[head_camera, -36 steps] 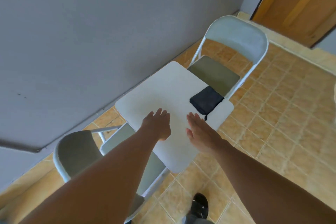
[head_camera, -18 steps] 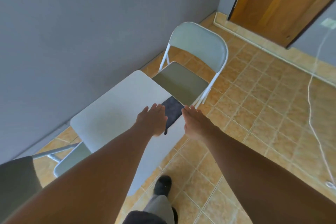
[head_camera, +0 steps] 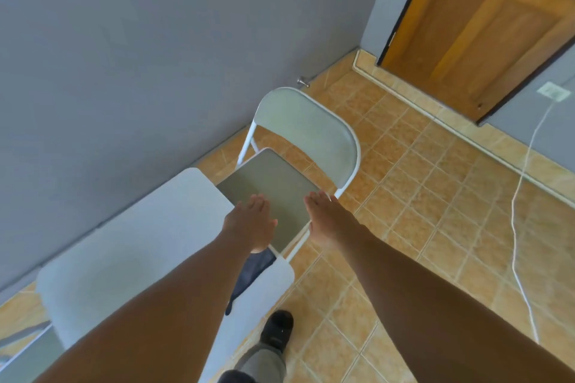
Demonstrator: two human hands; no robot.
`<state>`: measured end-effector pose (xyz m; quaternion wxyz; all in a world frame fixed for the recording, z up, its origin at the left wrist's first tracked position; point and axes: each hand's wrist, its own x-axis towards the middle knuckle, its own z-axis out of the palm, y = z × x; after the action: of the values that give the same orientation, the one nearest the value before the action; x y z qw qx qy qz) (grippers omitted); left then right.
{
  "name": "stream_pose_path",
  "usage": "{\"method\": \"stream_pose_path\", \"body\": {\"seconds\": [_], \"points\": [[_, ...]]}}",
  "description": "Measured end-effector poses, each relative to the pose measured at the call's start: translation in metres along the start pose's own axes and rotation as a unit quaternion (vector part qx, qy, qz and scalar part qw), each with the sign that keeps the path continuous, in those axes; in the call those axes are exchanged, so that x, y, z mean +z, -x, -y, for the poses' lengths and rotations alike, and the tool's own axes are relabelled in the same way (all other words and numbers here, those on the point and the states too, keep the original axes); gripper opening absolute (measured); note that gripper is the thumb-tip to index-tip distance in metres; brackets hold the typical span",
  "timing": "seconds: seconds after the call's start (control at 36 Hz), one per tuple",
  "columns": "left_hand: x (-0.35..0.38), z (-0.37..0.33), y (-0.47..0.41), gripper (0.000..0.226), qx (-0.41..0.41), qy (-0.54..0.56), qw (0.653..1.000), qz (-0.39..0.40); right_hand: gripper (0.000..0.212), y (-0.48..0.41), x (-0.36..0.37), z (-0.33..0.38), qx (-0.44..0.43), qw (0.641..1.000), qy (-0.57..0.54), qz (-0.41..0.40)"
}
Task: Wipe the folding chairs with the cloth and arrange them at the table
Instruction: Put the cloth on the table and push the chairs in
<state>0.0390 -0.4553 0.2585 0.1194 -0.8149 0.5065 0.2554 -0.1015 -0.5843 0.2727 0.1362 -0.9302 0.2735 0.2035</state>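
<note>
Now both hands, left (head_camera: 250,225) and right (head_camera: 326,218), are held open, empty, over the chair (head_camera: 280,190); the cloth (head_camera: 253,270) is seen under the left forearm.

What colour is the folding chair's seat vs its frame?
Folding chair: olive-grey seat, white tubular frame. The head view, the only one, shows it.

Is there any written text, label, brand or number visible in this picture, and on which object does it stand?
None: no readable text.
The folding chair, the white table, the dark cloth, the wooden door and the shoe show no print.
The white wall plate is too small to show any marking.
</note>
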Motion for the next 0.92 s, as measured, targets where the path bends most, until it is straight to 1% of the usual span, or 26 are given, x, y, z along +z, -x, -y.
{"method": "stream_pose_path", "body": {"seconds": [0.11,0.22,0.33,0.39,0.44,0.56,0.64,0.78,0.92], "points": [[-0.025,-0.023,-0.04,0.064,0.0,0.011,1.0,-0.016,0.057,-0.027,-0.017,-0.044,-0.016,1.0,0.011,0.008],[-0.042,-0.045,-0.083,0.065,-0.015,0.016,1.0,-0.008,0.065,-0.057,-0.036,-0.092,-0.032,0.999,0.034,0.017],[-0.062,-0.073,-0.121,0.065,-0.055,0.025,0.998,-0.003,0.067,-0.088,-0.06,-0.14,-0.063,0.997,0.045,0.006],[-0.074,-0.089,-0.138,0.065,-0.077,0.038,0.996,-0.007,0.065,-0.103,-0.069,-0.165,-0.091,0.994,0.057,-0.001],[-0.084,-0.106,-0.151,0.064,-0.099,0.048,0.994,-0.011,0.064,-0.116,-0.078,-0.188,-0.136,0.988,0.076,-0.002],[-0.098,-0.137,-0.177,0.064,-0.135,0.062,0.989,0.004,0.06,-0.132,-0.103,-0.231,-0.223,0.97,0.089,0.022],[-0.109,-0.153,-0.194,0.064,-0.161,0.09,0.983,0.01,0.06,-0.15,-0.12,-0.259,-0.254,0.962,0.092,0.039],[-0.124,-0.162,-0.218,0.065,-0.203,0.127,0.971,0.002,0.061,-0.197,-0.142,-0.276,-0.268,0.958,0.096,0.043],[-0.132,-0.154,-0.241,0.066,-0.241,0.181,0.953,0.0,0.063,-0.244,-0.156,-0.265,-0.295,0.947,0.112,0.058]]}}
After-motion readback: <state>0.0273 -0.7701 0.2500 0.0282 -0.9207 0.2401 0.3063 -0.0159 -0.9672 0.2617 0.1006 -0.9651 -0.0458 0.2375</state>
